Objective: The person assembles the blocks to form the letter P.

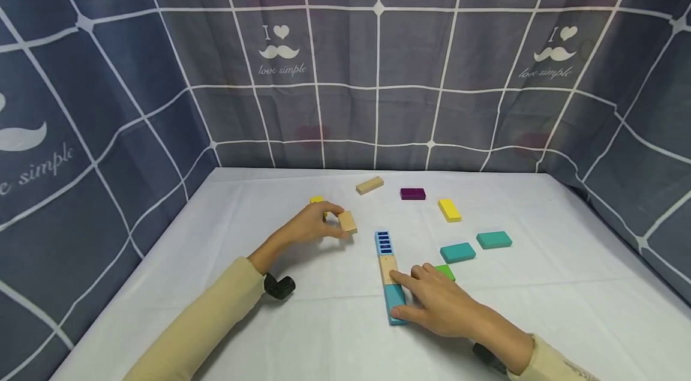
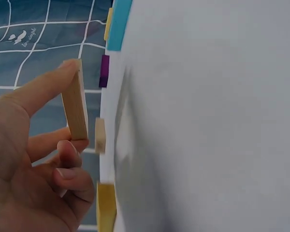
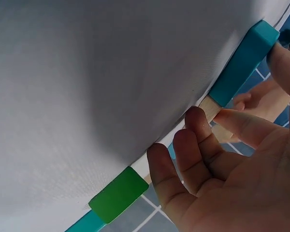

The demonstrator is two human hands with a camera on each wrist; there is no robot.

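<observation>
My left hand pinches a plain wooden block between thumb and fingers; the left wrist view shows that wooden block held by its two ends. On the white table, three blocks form a row end to end: a light blue block with dark printed markings, a wooden block and a teal block. Against the row's right side rests my right hand. Its thumb touches the teal block and its index finger the wooden one. A green block lies partly hidden behind that hand.
Two teal blocks lie to the right, near a yellow block. Farther back are a purple block and another wooden block. The left hand partly covers a second yellow block. A checked curtain surrounds the table.
</observation>
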